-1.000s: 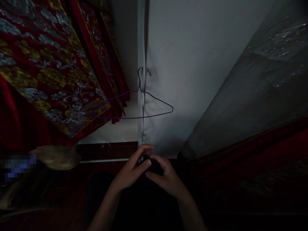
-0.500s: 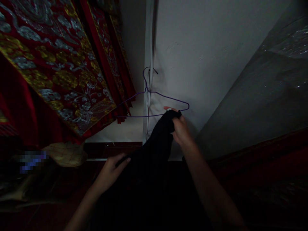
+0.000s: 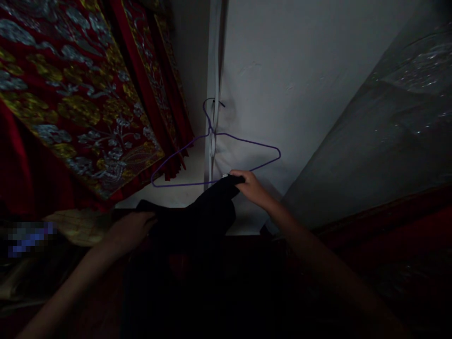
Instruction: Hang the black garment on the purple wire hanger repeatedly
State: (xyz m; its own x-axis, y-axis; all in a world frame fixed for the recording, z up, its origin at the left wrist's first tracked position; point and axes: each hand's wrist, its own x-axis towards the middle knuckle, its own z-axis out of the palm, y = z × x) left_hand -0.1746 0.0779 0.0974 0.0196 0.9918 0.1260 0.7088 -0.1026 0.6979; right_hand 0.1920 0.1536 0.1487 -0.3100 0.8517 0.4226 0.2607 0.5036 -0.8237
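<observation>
A black garment [image 3: 197, 219] is stretched between my two hands, its lower part lost in the dark. My right hand [image 3: 251, 188] is closed on its upper edge, close to a small white label [image 3: 225, 175]. My left hand [image 3: 136, 227] grips the cloth at the left, its fingers partly hidden by shadow. Just beyond the cloth, a bare purple wire hanger [image 3: 183, 185] hangs by its hook at the white wall edge. The garment overlaps part of the hanger's bottom bar.
Red cloth with gold and silver embroidery [image 3: 81, 108] hangs at the left. Clear plastic sheeting [image 3: 381, 122] covers something on the right. A pale wall [image 3: 275, 70] stands behind the hanger, with a pale checked cloth [image 3: 79, 226] low at the left.
My left hand has moved left and drawn the garment wider. My right hand has shifted left and slightly down with its edge. The hanger's left end has swung into clearer view.
</observation>
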